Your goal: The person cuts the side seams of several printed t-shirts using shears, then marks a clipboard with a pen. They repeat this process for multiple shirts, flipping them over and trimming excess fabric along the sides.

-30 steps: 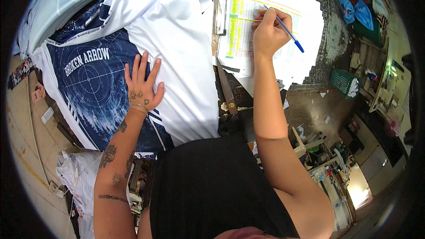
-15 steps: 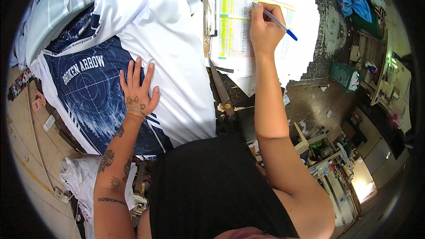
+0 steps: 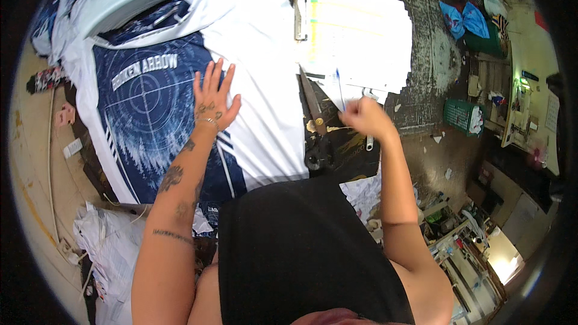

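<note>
In the closed right hand (image 3: 365,118) a pen (image 3: 339,88) stands nearly upright in the picture, its long axis running away from the person, tip toward the clipboard (image 3: 301,9) with its stack of paper sheets (image 3: 367,36) just beyond the knuckles. The left hand (image 3: 214,99) lies flat, fingers spread apart, pressing a navy-and-white jersey (image 3: 156,114) on the tabletop (image 3: 343,144). Scissors (image 3: 314,114) lie between the hands.

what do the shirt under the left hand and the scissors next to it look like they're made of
The shirt looks like smooth synthetic sports fabric: slight sheen, printed navy and white, lying in soft folds under the left hand. The scissors seem to be dull metal blades with dark handles, perhaps plastic; that is hard to tell.
</note>
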`<state>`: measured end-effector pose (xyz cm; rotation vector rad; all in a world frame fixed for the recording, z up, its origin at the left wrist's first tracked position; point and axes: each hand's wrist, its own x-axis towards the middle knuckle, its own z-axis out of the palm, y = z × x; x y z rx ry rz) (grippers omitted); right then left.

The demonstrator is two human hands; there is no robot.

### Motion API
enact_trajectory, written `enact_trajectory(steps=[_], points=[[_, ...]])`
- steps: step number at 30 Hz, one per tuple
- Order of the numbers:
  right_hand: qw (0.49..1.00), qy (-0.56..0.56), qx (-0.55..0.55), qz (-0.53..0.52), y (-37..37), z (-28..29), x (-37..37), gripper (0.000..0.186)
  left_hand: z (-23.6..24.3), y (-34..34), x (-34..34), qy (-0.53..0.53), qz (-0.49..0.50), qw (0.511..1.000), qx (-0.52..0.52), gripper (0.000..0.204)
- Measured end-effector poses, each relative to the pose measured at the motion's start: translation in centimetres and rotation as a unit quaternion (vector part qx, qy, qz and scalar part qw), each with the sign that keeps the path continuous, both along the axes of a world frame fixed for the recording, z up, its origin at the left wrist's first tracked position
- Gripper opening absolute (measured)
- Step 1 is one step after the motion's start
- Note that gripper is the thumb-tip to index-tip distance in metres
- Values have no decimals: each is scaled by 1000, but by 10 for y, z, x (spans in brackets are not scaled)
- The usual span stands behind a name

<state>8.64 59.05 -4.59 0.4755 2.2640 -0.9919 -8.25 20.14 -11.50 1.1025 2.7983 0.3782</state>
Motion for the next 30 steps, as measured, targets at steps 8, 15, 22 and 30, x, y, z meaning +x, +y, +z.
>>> enact_trajectory(steps=[8,15,22,30], points=[[957,232,173,-16,-125,21,31,37,21,-11,-2,-451,-61,808,375,60],[944,217,0,247,-272,-14,76,82,28,-377,77,-181,447,875,-32,66],[884,270,46,378,-305,-49,113,77,14,-353,132,-295,409,835,-219,103],[716,432,485,256,-181,16,-224,61,46,-427,-252,139,188,971,57,88]])
